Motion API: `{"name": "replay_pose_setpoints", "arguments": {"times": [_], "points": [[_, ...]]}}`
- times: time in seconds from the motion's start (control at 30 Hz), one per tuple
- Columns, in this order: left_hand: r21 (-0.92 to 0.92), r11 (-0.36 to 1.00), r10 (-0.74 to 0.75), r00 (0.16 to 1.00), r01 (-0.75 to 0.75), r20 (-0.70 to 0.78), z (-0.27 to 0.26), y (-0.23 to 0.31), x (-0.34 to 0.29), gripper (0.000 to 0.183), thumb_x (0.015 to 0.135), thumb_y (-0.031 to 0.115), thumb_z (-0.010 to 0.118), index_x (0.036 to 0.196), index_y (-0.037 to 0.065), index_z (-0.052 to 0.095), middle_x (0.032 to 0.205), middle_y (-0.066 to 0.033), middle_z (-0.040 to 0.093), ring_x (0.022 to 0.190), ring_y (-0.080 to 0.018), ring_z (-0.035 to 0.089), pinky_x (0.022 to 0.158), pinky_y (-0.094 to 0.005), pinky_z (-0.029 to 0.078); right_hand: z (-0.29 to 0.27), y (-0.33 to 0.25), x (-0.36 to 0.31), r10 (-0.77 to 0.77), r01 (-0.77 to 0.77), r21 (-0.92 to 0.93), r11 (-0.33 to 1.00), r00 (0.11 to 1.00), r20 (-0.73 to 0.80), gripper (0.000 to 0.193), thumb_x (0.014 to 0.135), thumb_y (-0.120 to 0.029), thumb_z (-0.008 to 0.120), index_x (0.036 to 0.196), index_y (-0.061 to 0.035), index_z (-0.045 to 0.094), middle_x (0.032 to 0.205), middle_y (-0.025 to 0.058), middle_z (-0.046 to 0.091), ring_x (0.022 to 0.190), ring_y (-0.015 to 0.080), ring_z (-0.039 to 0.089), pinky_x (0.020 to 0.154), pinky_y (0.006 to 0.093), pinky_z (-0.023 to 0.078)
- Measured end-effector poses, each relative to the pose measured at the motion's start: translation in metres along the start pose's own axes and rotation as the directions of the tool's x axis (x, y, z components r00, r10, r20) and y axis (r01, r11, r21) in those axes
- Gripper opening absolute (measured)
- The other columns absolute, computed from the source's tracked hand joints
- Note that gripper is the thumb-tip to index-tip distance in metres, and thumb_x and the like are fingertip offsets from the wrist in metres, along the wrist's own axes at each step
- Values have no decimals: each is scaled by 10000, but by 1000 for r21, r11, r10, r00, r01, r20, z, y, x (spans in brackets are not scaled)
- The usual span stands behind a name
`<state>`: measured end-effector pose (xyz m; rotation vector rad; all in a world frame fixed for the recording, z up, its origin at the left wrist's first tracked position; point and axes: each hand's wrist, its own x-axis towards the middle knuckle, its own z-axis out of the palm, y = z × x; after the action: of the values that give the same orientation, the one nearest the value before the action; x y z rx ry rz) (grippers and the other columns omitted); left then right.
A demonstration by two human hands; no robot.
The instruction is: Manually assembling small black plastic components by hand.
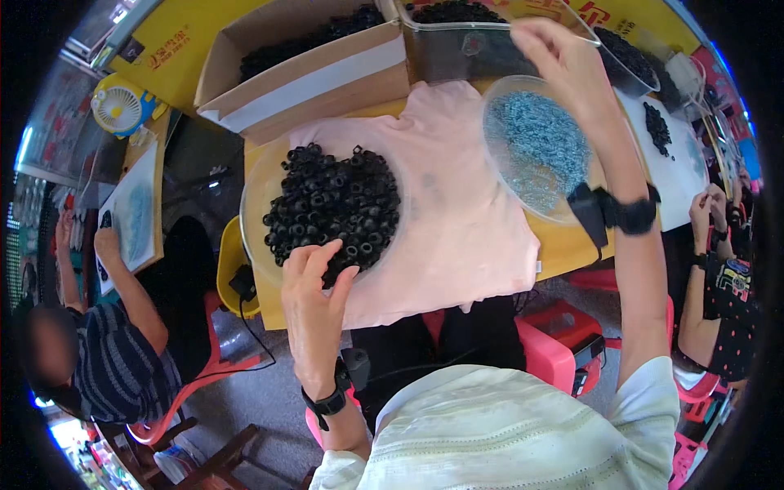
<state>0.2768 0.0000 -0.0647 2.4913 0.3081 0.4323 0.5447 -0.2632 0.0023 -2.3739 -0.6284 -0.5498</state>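
My left hand (313, 298) rests at the near edge of a pile of small black ring-shaped pieces (335, 200), thumb and fingers apart. The pile lies in a shallow round translucent tray (255, 216). My right hand (563, 65) is raised at the far right, beside the rim of a clear plastic bin (445, 53). Its fingers are bent together; whatever they may hold is too small to make out. Below that hand stands a round clear tray (492, 135) with many small bluish transparent pieces (539, 135). A pale pink cloth (457, 204), seemingly a garment, covers the table between the trays.
An open cardboard box (327, 86) of black pieces stands at the back left. More black pieces fill the clear bin and a tub (625, 61) at the back right. Beside the yellow table hangs a yellow bin (233, 269). Other people work at tables on both sides.
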Motion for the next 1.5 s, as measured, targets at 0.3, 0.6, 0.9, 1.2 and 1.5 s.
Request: {"name": "replay_pose_setpoints", "arguments": {"times": [0.3, 0.6, 0.9, 1.2, 1.5], "points": [[-64, 995, -73, 996, 75, 43, 22, -6, 21, 306, 802, -5, 713, 1105, 7, 668, 893, -84, 545, 653, -201, 504, 635, -329, 450, -34, 2, -105, 127, -166, 70, 984, 912, 389, 163, 846, -151, 707, 915, -3, 694, 799, 127, 663, 699, 222, 646, 668, 332, 501], [-113, 989, -107, 988, 94, -115, 19, 3, 21, 258, 874, 67, 704, 1125, 12, 678, 934, -61, 564, 647, -125, 506, 602, -270, 435, -11, 4, -132, -14, -52, 138, 989, 898, 440, 175, 843, -107, 690, 1014, -73, 680, 926, 83, 637, 815, 249, 655, 734, 348, 513], [-348, 935, -105, 991, 73, -76, 21, 36, -12, 265, 893, 16, 662, 1156, 28, 696, 952, -16, 582, 824, -84, 552, 707, -199, 440, -2, 21, -137, 71, -108, 105, 989, 950, 305, 76, 848, -77, 661, 917, -48, 658, 885, 103, 654, 796, 293, 661, 717, 378, 520], [-339, 939, 113, 985, -64, 127, 73, 51, -28, 349, 824, -38, 686, 1160, 51, 705, 966, -82, 621, 753, -144, 592, 709, -245, 486, -4, 8, -125, 75, -90, 28, 996, 939, 335, 119, 818, -81, 680, 919, -24, 656, 943, 123, 644, 917, 314, 643, 788, 409, 513], [-371, 927, 86, 991, -44, 98, 74, 48, -41, 356, 831, -52, 666, 1169, 57, 701, 973, -88, 599, 789, -157, 587, 683, -239, 474, 21, 15, -120, 3, 25, -81, 996, 944, 329, 81, 797, -44, 662, 864, -9, 633, 945, 135, 634, 951, 334, 623, 811, 419, 523]]}}
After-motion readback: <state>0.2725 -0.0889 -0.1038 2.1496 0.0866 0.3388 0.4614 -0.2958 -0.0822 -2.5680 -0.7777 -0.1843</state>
